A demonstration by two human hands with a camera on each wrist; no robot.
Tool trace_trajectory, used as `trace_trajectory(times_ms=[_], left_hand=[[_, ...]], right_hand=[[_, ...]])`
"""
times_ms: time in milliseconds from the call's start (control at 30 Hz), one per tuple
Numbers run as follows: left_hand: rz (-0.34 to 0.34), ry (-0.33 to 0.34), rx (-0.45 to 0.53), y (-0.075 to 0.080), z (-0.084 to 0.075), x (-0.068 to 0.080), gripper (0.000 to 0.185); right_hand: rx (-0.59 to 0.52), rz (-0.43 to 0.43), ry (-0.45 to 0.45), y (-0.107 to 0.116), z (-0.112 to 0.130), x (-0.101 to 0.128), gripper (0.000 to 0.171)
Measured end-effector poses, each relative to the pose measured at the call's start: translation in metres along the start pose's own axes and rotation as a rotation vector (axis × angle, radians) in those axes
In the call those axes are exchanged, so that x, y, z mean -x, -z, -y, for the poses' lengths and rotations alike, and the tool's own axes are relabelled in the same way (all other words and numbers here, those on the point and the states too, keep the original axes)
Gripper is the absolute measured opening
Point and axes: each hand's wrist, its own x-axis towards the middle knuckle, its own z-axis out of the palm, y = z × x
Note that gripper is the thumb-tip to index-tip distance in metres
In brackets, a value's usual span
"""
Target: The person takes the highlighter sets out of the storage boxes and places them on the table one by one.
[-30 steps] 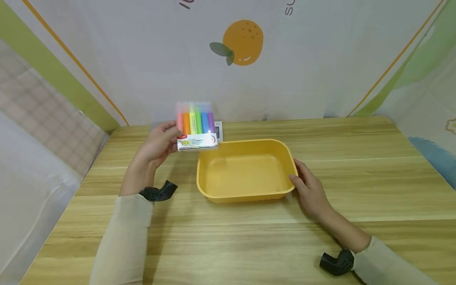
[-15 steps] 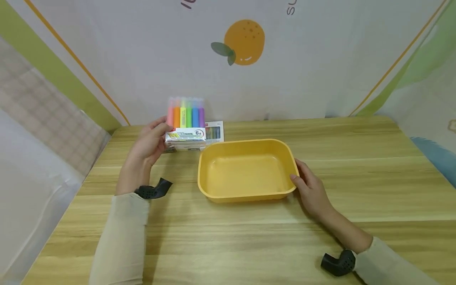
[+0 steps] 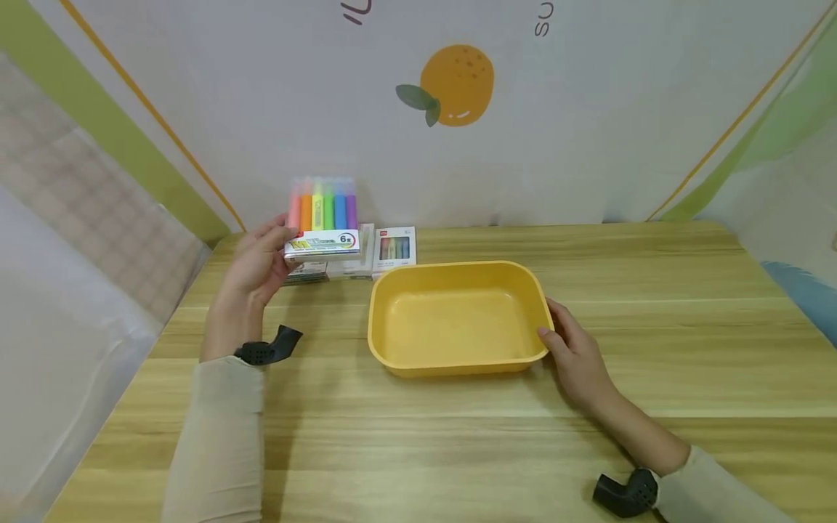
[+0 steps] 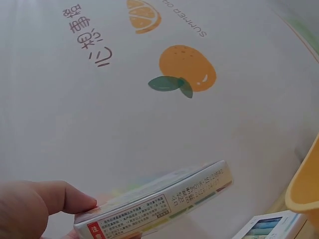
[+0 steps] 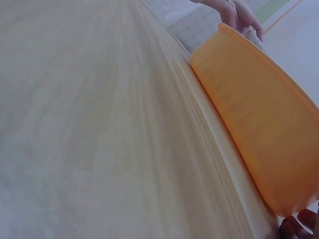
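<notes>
My left hand [image 3: 251, 265] pinches the left edge of a clear pack of highlighters [image 3: 322, 218], pink through purple over a white printed label, and holds it up above the table's back left. The left wrist view shows the printed bottom side of this pack [image 4: 157, 204] with the thumb on it. At the right end of a yellow plastic basin [image 3: 458, 356], my right hand [image 3: 578, 359] grips the rim, thumb on the near side of it and fingers outside the wall. Nothing lies in the basin.
Behind the basin lies a white box [image 3: 395, 250] with a window showing coloured sticks. Beside it are a pale, clear-looking pack [image 3: 358, 260] and a dark-edged pack [image 3: 307, 274], partly hidden by the held highlighters. A printed cloth [image 3: 556, 145] hangs along the table's back edge.
My left hand has carried the highlighters leftward, uncovering the white box and the packs beside it. My right hand stays on the basin; the whole view has shifted slightly.
</notes>
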Motion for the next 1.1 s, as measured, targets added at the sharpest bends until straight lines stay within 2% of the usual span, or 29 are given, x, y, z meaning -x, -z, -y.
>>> trace_trajectory(times_ms=[233, 400, 633, 833, 1000, 1100], left_hand=[[-0.045, -0.027, 0.057, 0.01, -0.001, -0.004, 0.07], [-0.1, -0.019, 0.092, 0.015, 0.002, -0.007, 0.064], [-0.201, 0.024, 0.243, 0.025, 0.002, -0.011, 0.061], [-0.214, 0.046, 0.301, 0.036, 0.0, -0.012, 0.063], [-0.235, 0.079, 0.431, 0.046, -0.002, -0.013, 0.055], [-0.257, 0.093, 0.47, 0.05, -0.003, -0.015, 0.052]], right_hand=[[0.005, -0.011, 0.007, 0.0, 0.0, 0.0, 0.045], [-0.006, -0.003, -0.002, 0.0, 0.001, 0.001, 0.046], [-0.007, -0.003, 0.0, 0.0, 0.002, 0.001, 0.046], [0.005, -0.014, -0.001, 0.0, 0.001, 0.003, 0.045], [-0.002, -0.014, -0.001, 0.0, 0.001, 0.002, 0.045], [0.003, -0.011, -0.005, 0.0, 0.001, 0.002, 0.045]])
